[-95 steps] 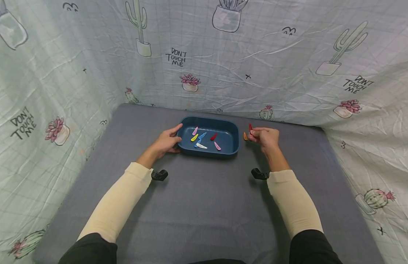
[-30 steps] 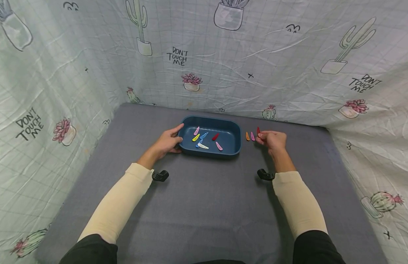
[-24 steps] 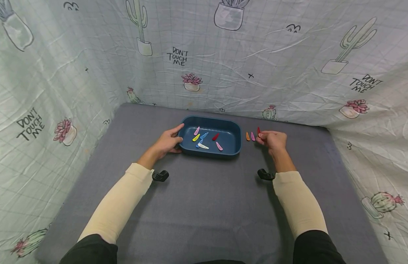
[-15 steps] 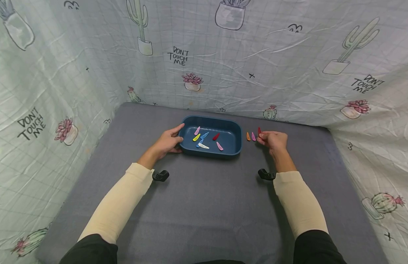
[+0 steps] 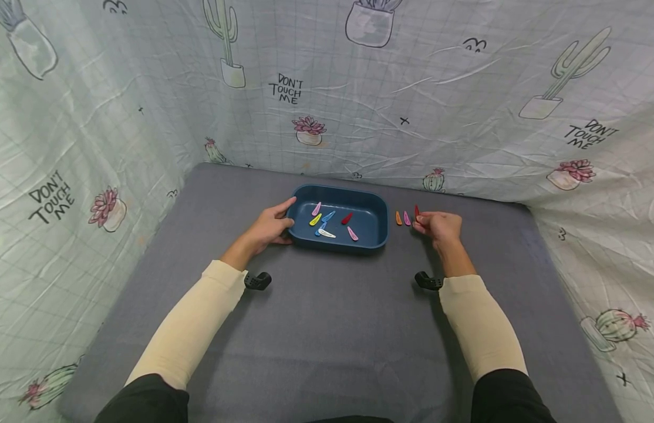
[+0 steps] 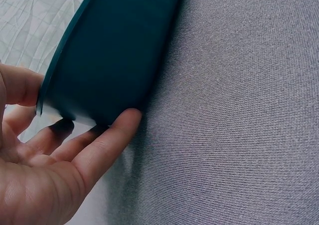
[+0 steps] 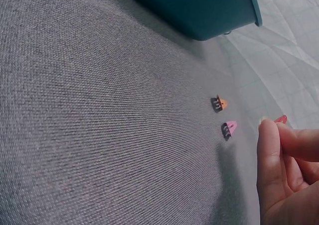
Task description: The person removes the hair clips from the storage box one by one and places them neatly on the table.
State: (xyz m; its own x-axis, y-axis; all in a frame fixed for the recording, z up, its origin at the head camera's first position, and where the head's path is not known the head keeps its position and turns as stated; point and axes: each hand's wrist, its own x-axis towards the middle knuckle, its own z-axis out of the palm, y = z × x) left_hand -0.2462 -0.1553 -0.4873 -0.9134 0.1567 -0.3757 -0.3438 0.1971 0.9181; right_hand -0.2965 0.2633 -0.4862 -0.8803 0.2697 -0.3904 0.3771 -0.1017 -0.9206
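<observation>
My left hand [image 5: 267,226] holds the left end of a dark blue tray [image 5: 337,247], with fingers at its rim and outer wall, as the left wrist view shows. Inside the tray lie several snap hair clips, among them a yellow clip [image 5: 315,220], a white clip [image 5: 327,234] and a dark red clip [image 5: 347,218]. Right of the tray, my right hand [image 5: 440,226] pinches a red hair clip [image 5: 417,210] between thumb and forefinger; its lower part is hidden by the fingertips. Beside it, an orange clip [image 5: 398,218] and a pink clip [image 5: 407,218] lie in a row.
Grey cloth covers the table [image 5: 337,329]. A pale curtain [image 5: 348,94] printed with cacti hangs close behind the tray and along both sides. Each wrist wears a black camera, the left camera [image 5: 258,281] and the right camera [image 5: 428,281].
Over three seconds my right hand has shifted right with the red clip, and the pink clip beside the orange one has come into view. Lately it has sunk slightly. My left hand stays on the tray.
</observation>
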